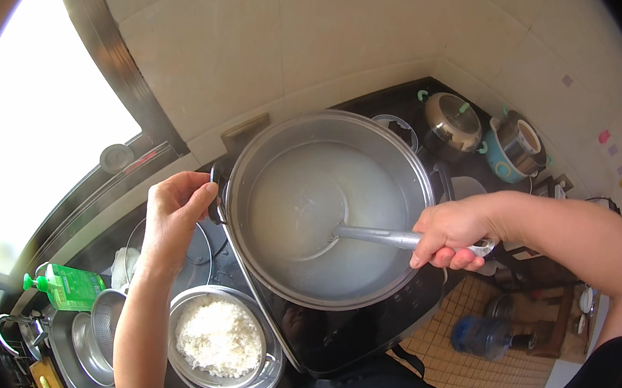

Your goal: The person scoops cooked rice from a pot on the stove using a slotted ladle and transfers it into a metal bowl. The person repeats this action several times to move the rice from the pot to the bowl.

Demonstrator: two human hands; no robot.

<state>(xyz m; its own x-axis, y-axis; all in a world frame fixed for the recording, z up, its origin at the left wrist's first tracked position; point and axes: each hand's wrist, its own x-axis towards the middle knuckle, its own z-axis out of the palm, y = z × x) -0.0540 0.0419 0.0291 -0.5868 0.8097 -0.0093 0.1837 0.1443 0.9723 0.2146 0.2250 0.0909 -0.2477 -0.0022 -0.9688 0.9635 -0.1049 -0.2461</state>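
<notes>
A large steel pot (380, 293) stands on a black cooktop (324, 337), filled partway with cloudy, whitish liquid (294, 192). My left hand (176, 202) grips the pot's dark side handle (215, 192) between thumb and fingers. In my right hand (449, 231) is the metal handle of a big ladle (380, 236). The ladle's round bowl lies in the liquid near the pot's middle, its rim showing at the surface. To the lower left, a steel bowl (177, 299) full of cooked white rice (222, 335) rests in a wider metal basin (268, 380).
A glass lid (201, 262) lies on the counter behind my left forearm. Left of it are a green pump bottle (74, 287) and a sink (65, 338) with a colander (104, 320). Lidded pots (452, 121) stand at the back right. A water jug (481, 337) lies on the tiled floor.
</notes>
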